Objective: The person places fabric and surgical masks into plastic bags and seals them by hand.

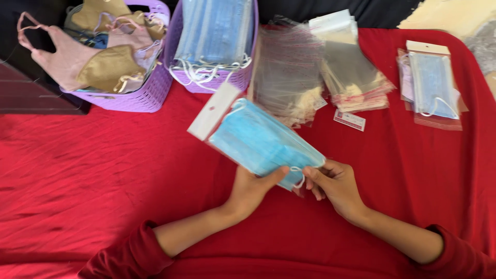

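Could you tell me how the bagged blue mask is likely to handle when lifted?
The mask bag probably flexes: both hands, left and right, support one end. Likely light, thin fabric. Its glossy film may be slippery.

Both arms wear dark red long sleeves of soft knit-like cloth, pushed up so the forearms are bare. The left sleeve (126,256) bunches in folds near the elbow; the right sleeve (457,256) ends in a rounded cuff. Both hands are bare, with no rings, watch or gloves showing
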